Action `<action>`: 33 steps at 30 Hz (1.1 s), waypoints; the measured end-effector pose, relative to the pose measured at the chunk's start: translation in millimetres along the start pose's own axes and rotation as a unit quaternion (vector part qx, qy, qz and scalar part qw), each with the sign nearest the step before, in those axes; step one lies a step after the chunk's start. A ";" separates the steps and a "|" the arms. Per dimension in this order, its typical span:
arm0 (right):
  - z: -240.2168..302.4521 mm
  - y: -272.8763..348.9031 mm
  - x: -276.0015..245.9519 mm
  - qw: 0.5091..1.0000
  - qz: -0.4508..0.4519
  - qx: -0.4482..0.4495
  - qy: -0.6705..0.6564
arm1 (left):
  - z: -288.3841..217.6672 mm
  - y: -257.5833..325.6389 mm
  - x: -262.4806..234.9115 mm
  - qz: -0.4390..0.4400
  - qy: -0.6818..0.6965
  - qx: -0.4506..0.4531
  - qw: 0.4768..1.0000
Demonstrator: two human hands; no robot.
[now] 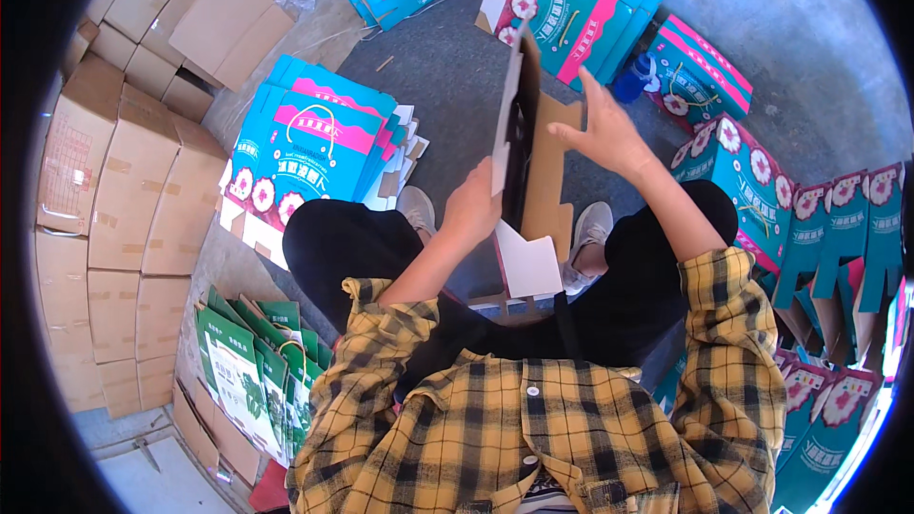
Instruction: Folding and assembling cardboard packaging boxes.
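Observation:
Between my knees stands a partly opened cardboard gift box (546, 171), brown inside, its white end flap (530, 266) hanging toward me. My left hand (473, 203) grips the box's left wall; some of its fingertips are hidden at the panel edge. To the right of the box, my right hand (609, 131) is raised with thumb and fingers spread, holding nothing. Its thumb is close to the brown right panel; I cannot tell whether they touch.
Flattened teal and pink boxes (314, 133) lie in a stack to the left, with another stack (590, 0) ahead. Opened teal boxes (800, 228) crowd the right. Brown cartons (119, 171) are piled at far left, above green bags (252, 362). A blue object (631, 82) sits beyond my right hand.

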State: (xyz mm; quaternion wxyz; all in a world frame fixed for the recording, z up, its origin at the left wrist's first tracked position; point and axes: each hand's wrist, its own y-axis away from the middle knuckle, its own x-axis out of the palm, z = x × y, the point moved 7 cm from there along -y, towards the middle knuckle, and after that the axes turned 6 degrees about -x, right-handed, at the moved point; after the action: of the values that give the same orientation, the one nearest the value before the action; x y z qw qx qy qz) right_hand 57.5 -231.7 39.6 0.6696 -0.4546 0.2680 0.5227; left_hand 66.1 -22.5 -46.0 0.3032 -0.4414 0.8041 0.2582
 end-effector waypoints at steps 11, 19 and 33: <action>-54.8 -1.0 30.3 0.932 0.110 0.175 -0.299 | -11.2 17.0 -22.0 -0.081 0.030 0.086 0.993; -117.4 -30.3 5.0 0.936 0.073 0.228 -0.259 | -32.4 33.0 -24.1 -0.077 -0.092 0.220 0.968; -99.3 -21.4 -4.3 0.949 0.064 0.211 -0.227 | -61.7 32.1 -16.6 0.004 -0.158 0.285 0.945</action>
State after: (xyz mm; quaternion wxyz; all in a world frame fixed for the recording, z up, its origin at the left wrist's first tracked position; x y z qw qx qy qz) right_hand 87.9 -322.8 6.2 0.7583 -0.1546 0.2416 0.5853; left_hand 29.3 -40.2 12.7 0.5385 -0.2871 0.7875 0.0863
